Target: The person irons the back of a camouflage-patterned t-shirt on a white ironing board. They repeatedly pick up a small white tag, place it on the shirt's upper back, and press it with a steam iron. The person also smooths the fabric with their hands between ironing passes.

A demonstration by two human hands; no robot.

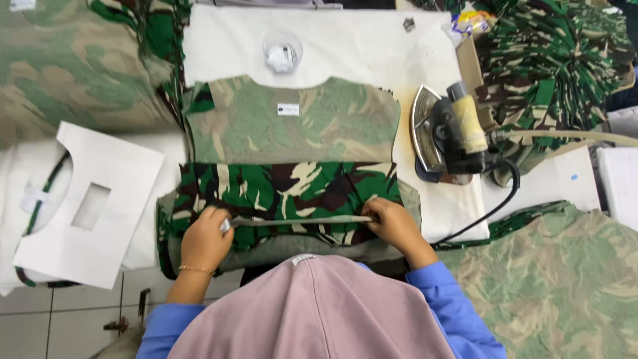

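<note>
Camouflage shirt (292, 189) (half folded) pinched by both hands (299, 229).

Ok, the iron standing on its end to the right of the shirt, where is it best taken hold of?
Take the iron by its padded yellowish handle, coming from the right, the handle side. It stands on end with the shiny soleplate facing left toward the camouflage shirt, so that face is best avoided. Mind the black cord trailing below.
</note>
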